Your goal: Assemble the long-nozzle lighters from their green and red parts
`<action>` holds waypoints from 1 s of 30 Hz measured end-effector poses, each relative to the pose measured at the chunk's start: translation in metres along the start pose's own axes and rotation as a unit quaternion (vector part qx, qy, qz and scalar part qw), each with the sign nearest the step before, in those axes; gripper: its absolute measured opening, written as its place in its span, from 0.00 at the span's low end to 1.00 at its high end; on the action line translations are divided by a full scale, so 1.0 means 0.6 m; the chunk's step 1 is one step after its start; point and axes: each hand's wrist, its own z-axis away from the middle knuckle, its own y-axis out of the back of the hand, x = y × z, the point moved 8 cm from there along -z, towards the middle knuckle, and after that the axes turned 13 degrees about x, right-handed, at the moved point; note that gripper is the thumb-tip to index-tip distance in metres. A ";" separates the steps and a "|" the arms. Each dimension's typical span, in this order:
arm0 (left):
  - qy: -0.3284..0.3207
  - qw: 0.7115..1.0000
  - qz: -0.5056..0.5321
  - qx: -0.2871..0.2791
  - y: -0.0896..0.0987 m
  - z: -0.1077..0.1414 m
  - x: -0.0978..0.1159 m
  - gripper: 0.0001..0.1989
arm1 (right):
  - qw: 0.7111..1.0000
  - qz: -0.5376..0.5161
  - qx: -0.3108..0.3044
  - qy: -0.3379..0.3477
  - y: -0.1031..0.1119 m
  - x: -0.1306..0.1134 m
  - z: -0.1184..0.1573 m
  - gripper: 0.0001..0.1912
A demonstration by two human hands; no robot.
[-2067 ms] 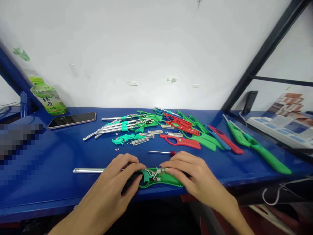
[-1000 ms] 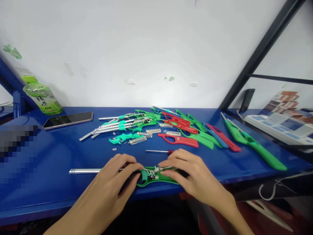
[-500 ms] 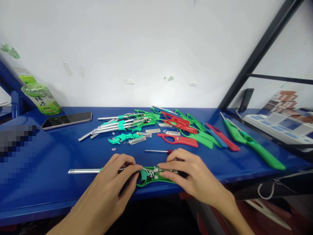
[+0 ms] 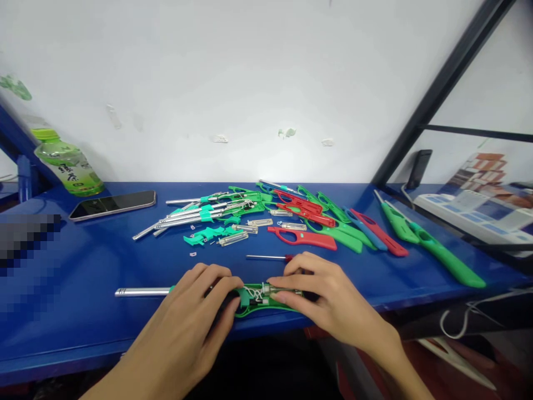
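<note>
The opened green lighter casing (image 4: 268,308) is lying near the front edge of the blue table (image 4: 83,261), directly before the person, with its inside facing up. In it, a white wire (image 4: 252,292) is curling between a teal piece (image 4: 245,300) and a clear tank (image 4: 273,289). The right hand (image 4: 327,286) is pinching this tank between thumb and fingers, while the left hand (image 4: 200,311) is gripping the casing around its other end, where a silver tube (image 4: 144,291) is sticking out to the left. Just beyond the right hand, a screwdriver (image 4: 266,257) is lying, its red handle partly hidden by the fingers. Farther back, loose clear tanks (image 4: 234,239), teal parts (image 4: 204,236), silver tubes (image 4: 194,215) and a red casing (image 4: 316,240) are forming a scattered heap. On the right, a green lighter (image 4: 452,259) is resting; on the far left, a phone (image 4: 112,205) is lying beside a bottle (image 4: 70,166), which is standing against the wall.
</note>
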 end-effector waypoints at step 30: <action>-0.007 0.999 -0.034 -0.039 -0.009 0.013 0.015 0.17 | 1.000 -0.019 0.005 0.008 0.002 -0.004 -0.001 0.12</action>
